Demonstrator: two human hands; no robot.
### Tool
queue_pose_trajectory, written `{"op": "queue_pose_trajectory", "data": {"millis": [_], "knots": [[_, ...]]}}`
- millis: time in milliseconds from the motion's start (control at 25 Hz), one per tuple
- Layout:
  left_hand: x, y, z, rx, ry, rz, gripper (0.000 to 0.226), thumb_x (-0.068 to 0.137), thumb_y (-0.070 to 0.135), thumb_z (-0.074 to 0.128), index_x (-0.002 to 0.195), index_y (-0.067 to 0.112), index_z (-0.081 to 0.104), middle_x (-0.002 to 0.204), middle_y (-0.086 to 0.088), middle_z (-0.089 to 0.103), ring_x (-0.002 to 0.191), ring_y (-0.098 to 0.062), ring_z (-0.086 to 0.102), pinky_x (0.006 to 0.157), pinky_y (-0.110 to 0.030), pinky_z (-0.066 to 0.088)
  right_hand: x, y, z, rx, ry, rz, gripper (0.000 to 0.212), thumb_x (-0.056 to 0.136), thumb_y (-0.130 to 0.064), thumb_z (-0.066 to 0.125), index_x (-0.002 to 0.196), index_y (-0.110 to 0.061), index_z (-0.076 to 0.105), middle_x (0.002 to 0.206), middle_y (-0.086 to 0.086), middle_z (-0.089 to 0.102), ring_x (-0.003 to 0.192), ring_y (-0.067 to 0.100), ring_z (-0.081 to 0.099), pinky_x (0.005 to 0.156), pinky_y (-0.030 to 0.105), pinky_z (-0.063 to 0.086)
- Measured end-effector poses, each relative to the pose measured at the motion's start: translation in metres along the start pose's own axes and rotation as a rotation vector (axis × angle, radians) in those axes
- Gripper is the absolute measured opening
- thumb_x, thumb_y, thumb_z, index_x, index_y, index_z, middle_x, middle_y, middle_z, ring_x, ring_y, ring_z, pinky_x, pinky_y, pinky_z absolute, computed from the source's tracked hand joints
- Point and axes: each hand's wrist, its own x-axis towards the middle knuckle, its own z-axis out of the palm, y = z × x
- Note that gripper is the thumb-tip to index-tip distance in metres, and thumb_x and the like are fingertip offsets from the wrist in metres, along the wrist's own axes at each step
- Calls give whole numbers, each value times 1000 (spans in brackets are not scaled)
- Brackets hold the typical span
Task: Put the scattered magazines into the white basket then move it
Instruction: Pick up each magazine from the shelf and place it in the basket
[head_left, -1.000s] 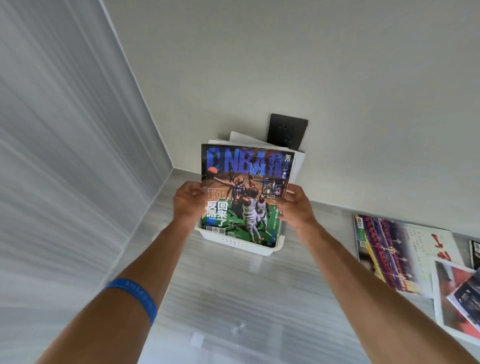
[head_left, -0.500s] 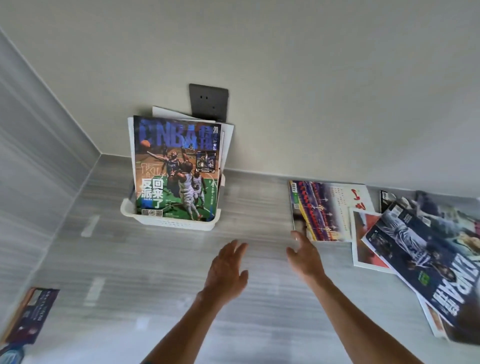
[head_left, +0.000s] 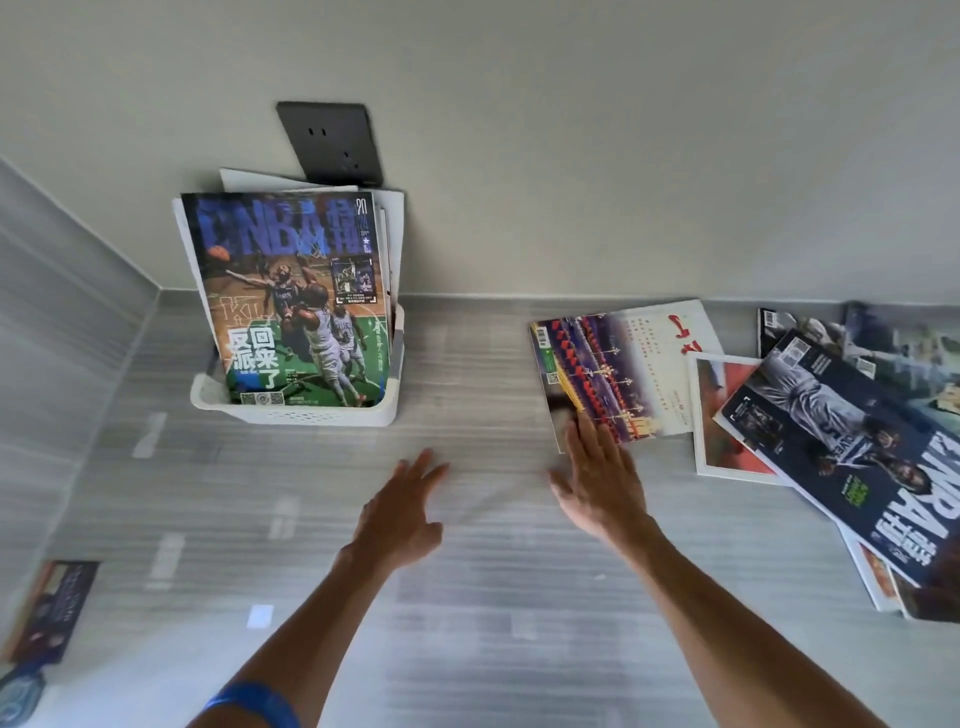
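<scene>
- Head view, far left: the basketball magazine (head_left: 291, 306) now stands upright in the white basket (head_left: 296, 413), leaning back on other issues against the wall below a dark wall socket (head_left: 330, 143). A second ago both hands gripped it over the basket; they have since let go, so that magazine counts as stowed.
- Head view, middle: the left hand (head_left: 400, 512) hovers over the bare bench (head_left: 467, 623), fingers spread and holding nothing. The right hand (head_left: 602, 483) is also spread and empty, its fingertips just at the near left corner of the purple-and-red magazine (head_left: 618, 374); whether they touch the cover I cannot tell.
- Head view, right: further magazines lie overlapped, topped by a dark blue magazine (head_left: 852, 457), with one more at the near left edge (head_left: 49, 608).
- Judgement: the next pickup is beginning, likely the purple-and-red one. Several issues remain scattered, so moving the basket is some way off.
</scene>
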Motion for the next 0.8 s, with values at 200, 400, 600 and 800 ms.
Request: {"op": "queue_pose_trajectory", "data": {"millis": [200,400,600,800], "knots": [[6,5,-21,-627,216,-263,35,76,23,64,109,34,67,117,1,73,106,-23,68,93,-35,53,-60,2,20,54,58,-194,75,89,-63,29,150,-19,31,160,2,23,146,24,25,117,40,27],[-4,45,-14,-431,233,-269,52,81,24,60,132,21,53,131,-6,61,118,-30,57,95,-38,48,-137,18,37,148,-72,-352,63,89,-60,39,144,-29,42,155,-18,20,146,6,19,119,28,16],[-20,71,22,-656,102,-391,23,79,31,62,97,18,65,92,-8,72,88,-29,66,70,-34,47,-166,14,34,463,-34,-139,38,86,-52,50,112,-33,71,128,-33,50,128,-15,35,109,12,29],[-37,78,34,-761,118,-53,22,92,28,46,99,30,67,69,2,65,57,-17,54,55,-29,40,-155,5,15,762,16,147,15,85,-26,69,98,-31,73,103,-22,71,86,-10,64,69,6,46]]}}
